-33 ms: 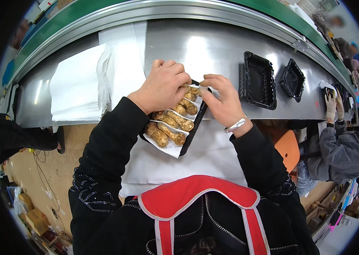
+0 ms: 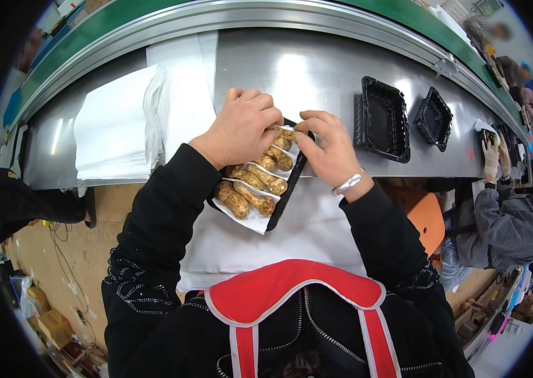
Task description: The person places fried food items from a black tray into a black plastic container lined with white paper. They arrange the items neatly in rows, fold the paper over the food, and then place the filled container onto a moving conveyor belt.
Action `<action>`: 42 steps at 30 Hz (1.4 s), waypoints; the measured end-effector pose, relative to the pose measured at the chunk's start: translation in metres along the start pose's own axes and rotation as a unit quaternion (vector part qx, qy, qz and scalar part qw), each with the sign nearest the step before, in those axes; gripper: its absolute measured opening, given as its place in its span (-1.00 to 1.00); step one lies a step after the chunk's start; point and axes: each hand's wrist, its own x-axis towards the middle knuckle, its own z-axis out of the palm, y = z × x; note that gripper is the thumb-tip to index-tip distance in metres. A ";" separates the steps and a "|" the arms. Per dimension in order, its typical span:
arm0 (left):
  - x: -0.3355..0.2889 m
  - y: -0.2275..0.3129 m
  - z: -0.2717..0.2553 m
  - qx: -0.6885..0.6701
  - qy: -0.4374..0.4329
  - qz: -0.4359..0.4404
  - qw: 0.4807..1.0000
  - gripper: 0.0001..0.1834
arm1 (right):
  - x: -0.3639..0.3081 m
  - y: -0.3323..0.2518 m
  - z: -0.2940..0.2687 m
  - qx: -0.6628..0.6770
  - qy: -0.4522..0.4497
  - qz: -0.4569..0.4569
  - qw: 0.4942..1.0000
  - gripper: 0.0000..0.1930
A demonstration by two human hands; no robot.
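Observation:
A black tray [image 2: 286,200] lies tilted at the table's near edge, lined with white paper [image 2: 255,222]. Knobbly golden-brown mushrooms [image 2: 260,203] fill it in rows, with folds of paper between the rows. Over the tray's far end, my left hand [image 2: 244,129] is closed, its fingers curled down beside the farthest mushroom [image 2: 286,135]. Opposite it, my right hand [image 2: 329,148] brings thumb and forefinger together at the far right corner. What either set of fingertips pinches is too small or covered to make out.
Left of the tray is a stack of white paper sheets [image 2: 115,126], with more sheets [image 2: 184,94] beside it. Two black trays, a larger [image 2: 367,120] and a smaller [image 2: 426,113], stand to the right. Farther right, a co-worker's gloved hands [image 2: 496,157] work at the table.
My right hand has shifted very slightly to the left, its thumb and forefinger closer in. The left hand and the tray have not moved.

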 end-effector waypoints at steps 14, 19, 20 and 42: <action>-0.007 0.009 -0.011 -0.045 0.082 -0.035 0.995 -0.85 | 0.002 0.001 0.007 0.015 -0.014 -0.017 1.000 -0.87; -0.030 0.043 -0.027 -0.107 0.116 0.039 0.987 -0.86 | 0.002 0.003 0.011 0.043 -0.006 -0.015 0.999 -0.88; -0.036 0.046 -0.020 -0.098 0.079 0.043 0.991 -0.85 | 0.000 0.005 0.012 0.052 -0.005 -0.011 0.999 -0.88; -0.060 0.047 -0.017 -0.099 0.009 0.007 0.995 -0.80 | -0.004 0.016 0.020 0.156 0.005 0.005 0.988 -0.84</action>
